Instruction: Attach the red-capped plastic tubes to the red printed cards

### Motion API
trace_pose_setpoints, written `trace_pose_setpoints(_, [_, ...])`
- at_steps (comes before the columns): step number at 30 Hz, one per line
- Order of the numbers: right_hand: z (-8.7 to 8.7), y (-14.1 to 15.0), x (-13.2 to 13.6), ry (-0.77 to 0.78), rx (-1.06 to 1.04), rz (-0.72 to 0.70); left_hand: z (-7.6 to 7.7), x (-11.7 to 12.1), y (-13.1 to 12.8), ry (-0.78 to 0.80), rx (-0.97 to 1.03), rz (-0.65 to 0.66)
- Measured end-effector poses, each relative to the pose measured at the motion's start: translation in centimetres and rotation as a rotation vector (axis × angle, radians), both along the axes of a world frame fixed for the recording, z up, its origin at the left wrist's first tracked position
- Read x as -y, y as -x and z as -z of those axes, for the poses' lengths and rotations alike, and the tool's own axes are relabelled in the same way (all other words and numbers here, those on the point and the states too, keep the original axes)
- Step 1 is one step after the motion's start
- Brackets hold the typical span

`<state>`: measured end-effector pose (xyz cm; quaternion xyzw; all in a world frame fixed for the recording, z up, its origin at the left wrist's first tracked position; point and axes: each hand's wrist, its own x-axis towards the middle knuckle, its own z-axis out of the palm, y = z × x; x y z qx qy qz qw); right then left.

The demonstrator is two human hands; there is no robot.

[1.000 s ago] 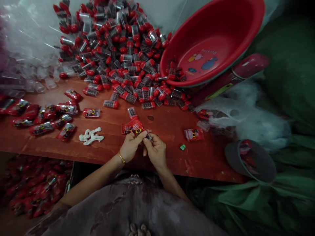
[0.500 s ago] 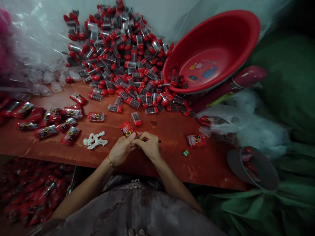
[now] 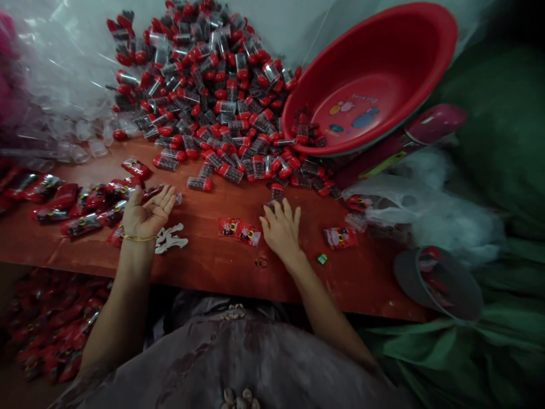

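My left hand is palm up with its fingers stretched out, above the left part of the table. It hangs beside the filled red packets and a twisted white strip, which it partly covers. My right hand is palm down with fingers spread. Its fingertips reach a small clear tube of dark pieces, partly hidden by them; whether they press on it I cannot tell. Another red-capped tube lies just beyond. Left of this hand lie two flat red printed packets, side by side.
A large heap of red-capped tubes fills the back, against a tilted red basin. To the right lie a red packet, a small green packet, clear plastic bags and a grey container. More red packets are piled below left.
My hands were together at a red packet in the middle. They have parted, the left going left and turning palm up, the right going right. Two flat packets now lie between them.
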<state>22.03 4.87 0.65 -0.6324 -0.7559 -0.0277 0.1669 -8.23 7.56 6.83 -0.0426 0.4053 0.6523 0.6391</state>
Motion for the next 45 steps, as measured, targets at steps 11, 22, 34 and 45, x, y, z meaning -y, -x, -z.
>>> trace_pose_setpoints(11, [1.4,0.8,4.9,-0.006,-0.175,-0.141,0.5,2.9,-7.3,-0.087,-0.394,0.238])
trace_pose_setpoints(22, [-0.5,1.3,5.3,-0.234,-0.418,-0.09,3.1,5.3,-13.8,-0.405,-1.381,0.672])
trace_pose_setpoints(34, [-1.1,1.0,3.4,0.07,-0.963,0.068,4.1,3.4,-14.4,-0.394,-1.331,0.635])
trace_pose_setpoints(45, [-1.4,0.4,2.2,-0.098,-0.806,0.172,5.0,1.8,-13.5,-0.559,-1.959,0.596])
